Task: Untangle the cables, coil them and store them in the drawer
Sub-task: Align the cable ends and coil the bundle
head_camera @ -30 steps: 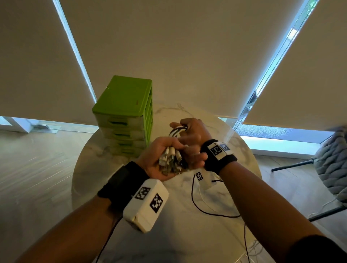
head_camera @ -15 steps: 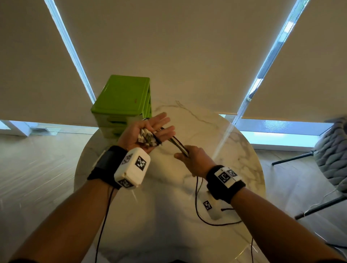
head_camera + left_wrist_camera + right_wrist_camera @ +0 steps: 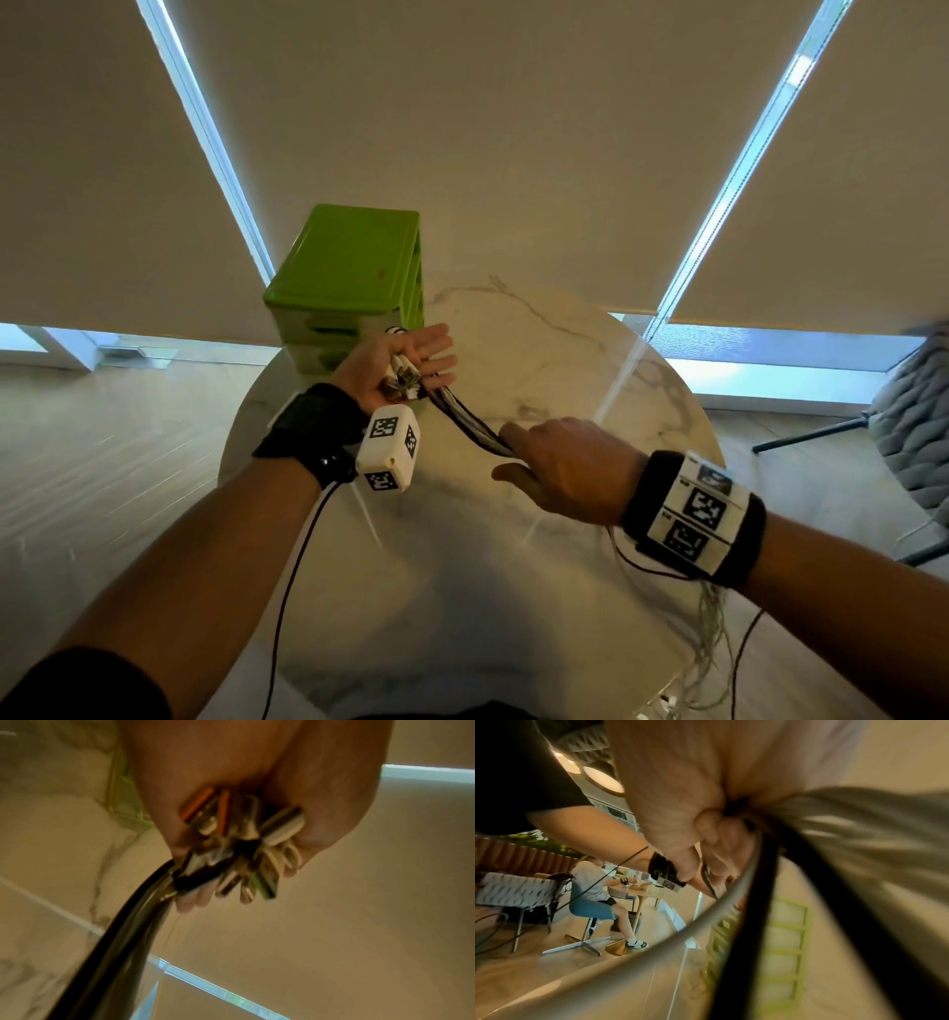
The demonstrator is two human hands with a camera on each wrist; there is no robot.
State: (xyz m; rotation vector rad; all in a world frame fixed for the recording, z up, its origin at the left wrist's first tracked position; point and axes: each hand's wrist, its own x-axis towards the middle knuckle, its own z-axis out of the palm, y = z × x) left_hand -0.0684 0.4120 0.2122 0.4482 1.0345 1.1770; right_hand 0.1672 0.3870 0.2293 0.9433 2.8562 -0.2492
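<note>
- The person's left hand (image 3: 398,362) is held palm up above the round marble-patterned worktop (image 3: 539,339), fingers stretched flat. A cluster of white, black and orange-tipped cable plugs (image 3: 239,850) lies gathered in the palm, probably so that all the ends stay together.
- From that palm the bundle of black and grey cables (image 3: 470,424) runs taut and slanting down to the right hand (image 3: 562,470).
- The right hand's grip is closed round the bundle, fingers and thumb curled about it in the right wrist view. It looks set to draw the strands straight and comb out tangles.
- Loose cable lengths trail below the right wrist towards the worktop's near edge.
- The green plastic drawer unit (image 3: 349,267) stands just behind the left hand, its drawers seemingly shut, so storing is yet to come.
</note>
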